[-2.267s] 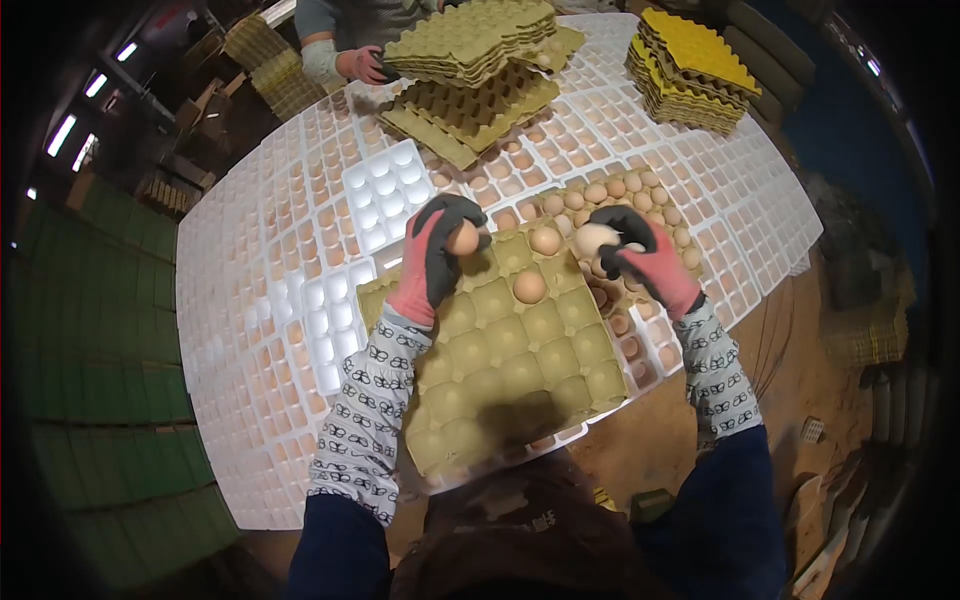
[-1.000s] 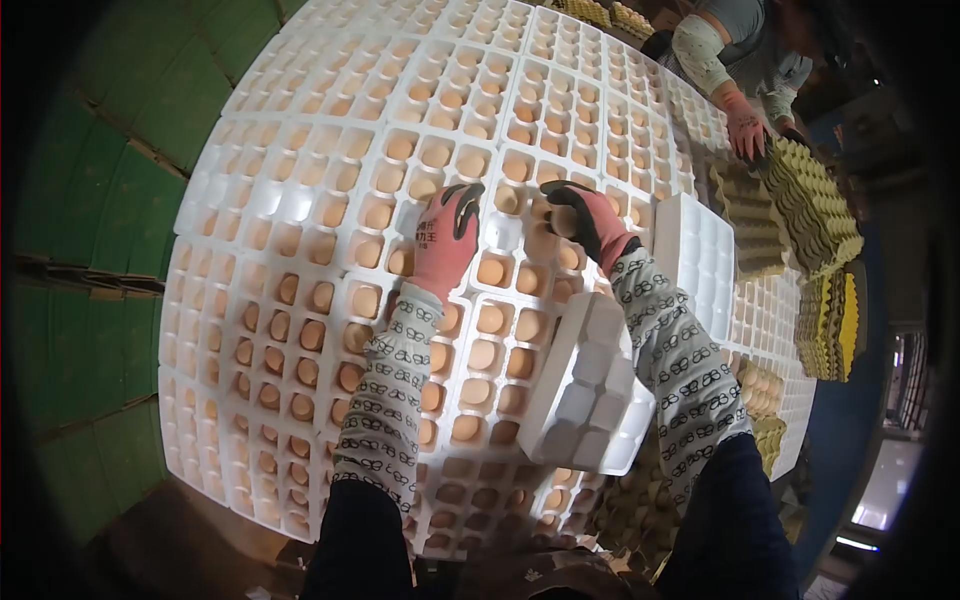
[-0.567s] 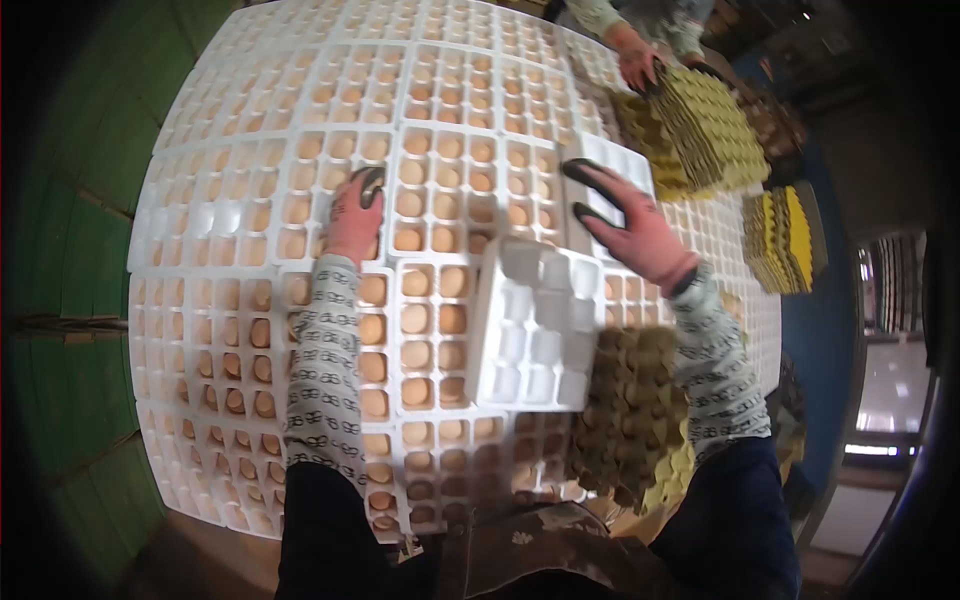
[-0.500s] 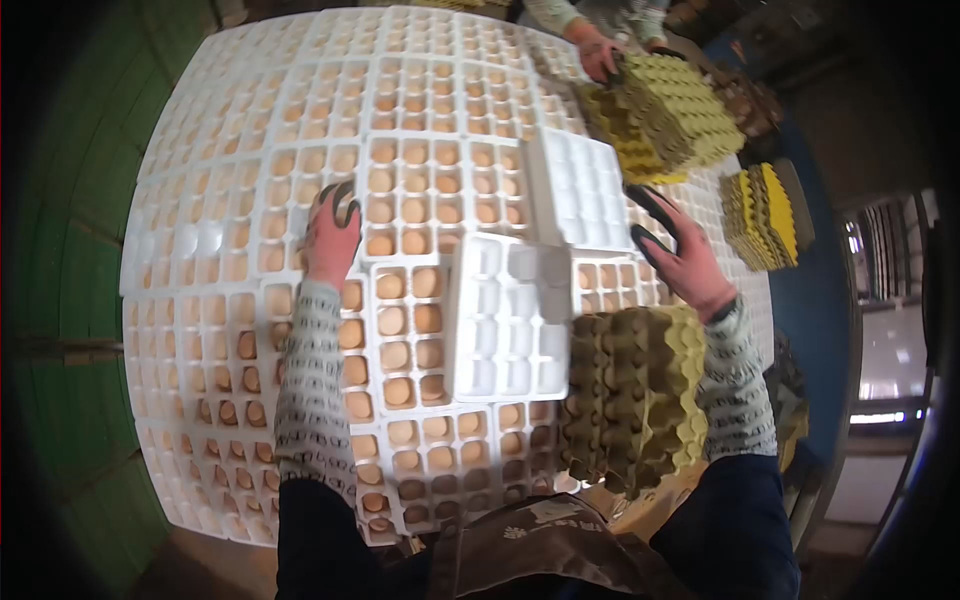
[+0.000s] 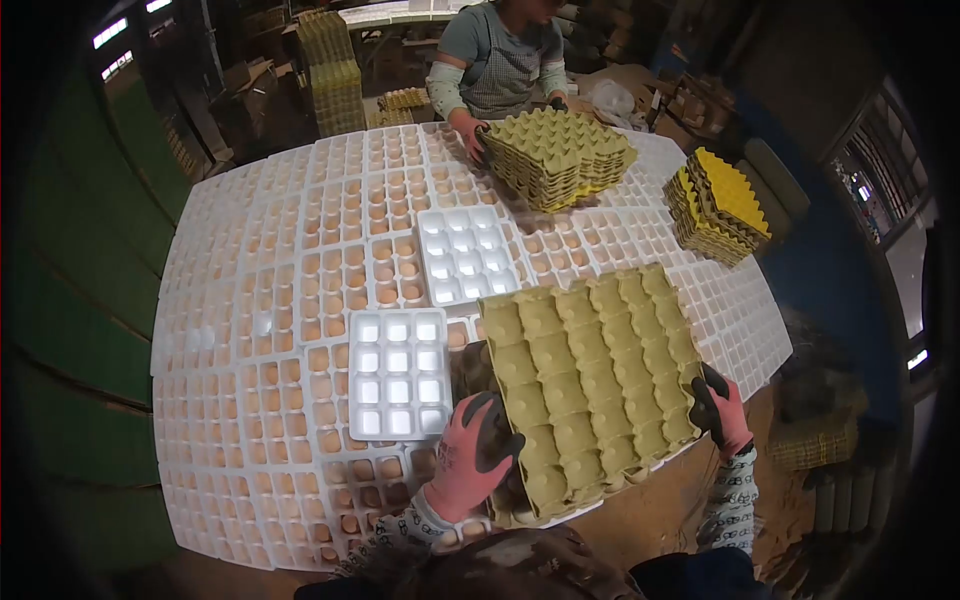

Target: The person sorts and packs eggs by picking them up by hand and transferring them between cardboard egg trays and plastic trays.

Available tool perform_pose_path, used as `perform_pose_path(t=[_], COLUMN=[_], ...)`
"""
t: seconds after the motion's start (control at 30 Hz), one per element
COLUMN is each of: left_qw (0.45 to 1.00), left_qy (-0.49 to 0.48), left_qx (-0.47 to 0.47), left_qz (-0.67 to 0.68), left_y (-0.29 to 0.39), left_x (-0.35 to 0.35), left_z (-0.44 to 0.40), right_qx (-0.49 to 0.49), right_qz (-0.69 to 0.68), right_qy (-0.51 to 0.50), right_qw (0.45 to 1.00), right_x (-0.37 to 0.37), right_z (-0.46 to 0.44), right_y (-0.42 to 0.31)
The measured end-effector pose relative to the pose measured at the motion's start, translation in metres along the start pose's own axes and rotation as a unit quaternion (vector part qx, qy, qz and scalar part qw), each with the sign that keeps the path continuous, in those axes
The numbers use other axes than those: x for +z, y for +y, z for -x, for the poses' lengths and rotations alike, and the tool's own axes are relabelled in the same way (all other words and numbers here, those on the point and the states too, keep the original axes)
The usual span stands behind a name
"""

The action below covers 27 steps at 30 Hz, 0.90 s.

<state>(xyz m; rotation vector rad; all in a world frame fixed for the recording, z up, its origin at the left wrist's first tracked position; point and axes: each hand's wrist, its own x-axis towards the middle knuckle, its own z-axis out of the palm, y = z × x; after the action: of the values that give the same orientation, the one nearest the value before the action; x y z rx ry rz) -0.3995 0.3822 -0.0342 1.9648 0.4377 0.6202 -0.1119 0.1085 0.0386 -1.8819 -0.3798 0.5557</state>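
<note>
A stack of olive pulp egg trays (image 5: 590, 380) with hollow cups lies in front of me, tilted, over the right front of the table. My left hand (image 5: 468, 455), in a pink and black glove, grips its left edge with bent fingers. Against the right edge, my right hand (image 5: 725, 412) is closed around the rim, in a matching glove. Left of the stack lies a white plastic tray (image 5: 399, 372) with bare square pockets. Behind it rests another white tray (image 5: 466, 255), also without eggs. Both sit on top of egg-filled white trays (image 5: 275, 400).
Across the table a co-worker (image 5: 500, 65) in an apron has gloved hands at another pulp tray stack (image 5: 560, 150). A yellow-topped tray stack (image 5: 722, 205) stands at the right edge. A tall tray stack (image 5: 333, 75) stands behind the table. A green wall (image 5: 80, 380) runs along the left.
My view has tilted up. Both hands have moved to the pulp tray stack and now hold its sides; before, the left was over the egg trays and the right beside a white tray.
</note>
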Motion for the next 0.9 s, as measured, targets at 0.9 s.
perform_pose_path(t=[0.9], left_qw=[0.922], left_qy=[-0.209], left_qx=[0.003], left_qz=[-0.327], left_y=[-0.027], left_x=[-0.023], left_z=[-0.127], right_qx=[-0.192], right_qz=[0.162], right_qy=[-0.168], right_qw=[0.953], right_x=[0.121], right_z=[-0.237], right_y=[-0.004])
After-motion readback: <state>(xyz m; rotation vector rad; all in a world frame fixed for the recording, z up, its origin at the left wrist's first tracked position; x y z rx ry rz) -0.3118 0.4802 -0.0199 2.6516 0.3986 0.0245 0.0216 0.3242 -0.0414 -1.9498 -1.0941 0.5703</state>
